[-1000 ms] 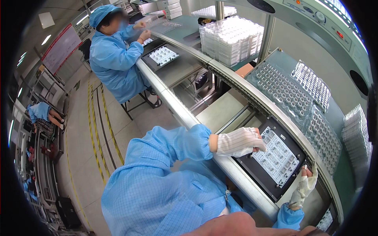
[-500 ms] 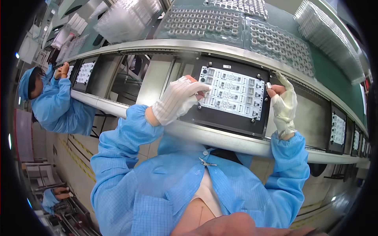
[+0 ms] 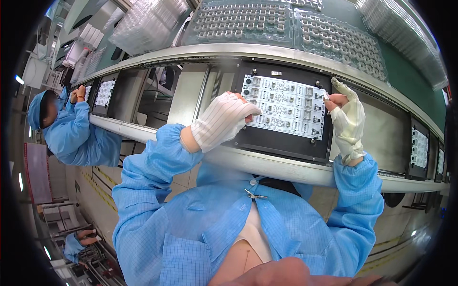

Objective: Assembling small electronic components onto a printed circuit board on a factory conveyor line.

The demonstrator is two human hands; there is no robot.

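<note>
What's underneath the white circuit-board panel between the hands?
A black plate shows past the far and near edges of the white panel; what sits directly beneath the panel is covered and cannot be seen.

Bright indoor light glints off stacked clear trays (image 3: 148, 26) as fisheye distortion bows a metal rail (image 3: 229, 50) (the corners fall black).

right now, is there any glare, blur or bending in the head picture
In the head view, the lens bows the metal rail and blacks out the corners; in the head view, glare whitens the stack of clear trays at upper left; in the head view, haze softens the front rail below the left hand, while the white board reads clearer.
</note>
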